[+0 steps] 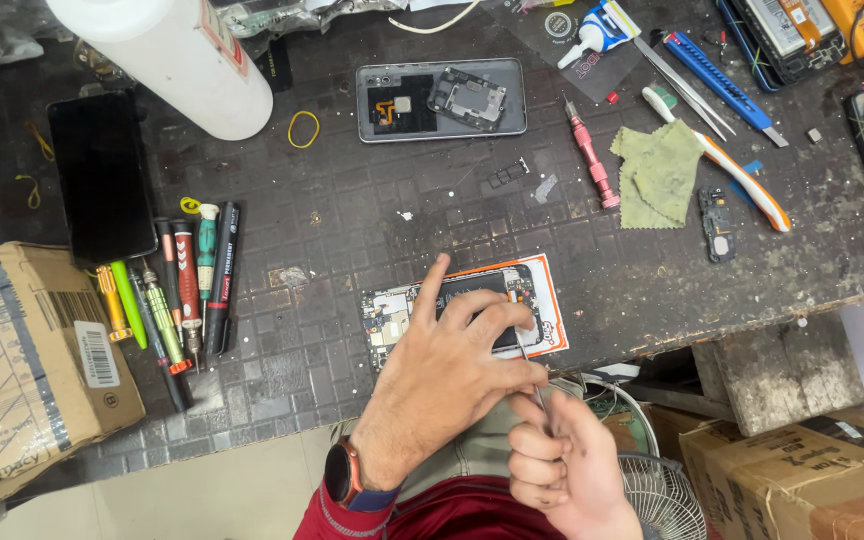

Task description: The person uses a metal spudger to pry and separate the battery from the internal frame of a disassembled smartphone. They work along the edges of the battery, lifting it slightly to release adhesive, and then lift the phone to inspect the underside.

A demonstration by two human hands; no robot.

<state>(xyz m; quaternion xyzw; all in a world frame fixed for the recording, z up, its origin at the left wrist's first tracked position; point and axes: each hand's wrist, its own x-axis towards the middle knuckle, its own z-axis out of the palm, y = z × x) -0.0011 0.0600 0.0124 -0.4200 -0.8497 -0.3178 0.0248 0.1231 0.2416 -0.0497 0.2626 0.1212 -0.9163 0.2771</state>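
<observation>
- The dark work mat (352,230) is the biggest thing, and it fills most of what I see.
- A brown cardboard box (22,370) sits at 9 o'clock from my hands, at the mat's edge.
- A fat white bottle (177,55) lies up at 11 o'clock.
- A black phone (102,175) lies flat at 10 o'clock, well apart from my hands.
- A grey phone back (442,100) (its inside parts show) lies at 12 o'clock.
- My left hand (447,375) lies on the opened phone (452,310). My fingers are spread and bent, pressing down on it to hold it flat.
- The opened phone is near the mat's front edge, just above my hands, with an orange and white edge showing at 2 o'clock.
- My right hand (562,460) is at 5 o'clock. Its fingers are curled tight around thin metal tweezers (530,375), whose tip reaches the phone.
- A row of screwdrivers and pens (177,290) lies at 9 o'clock.
- A green cloth (657,170) lies at 2 o'clock.
- A pink screwdriver (592,160) lies just left of it.
</observation>
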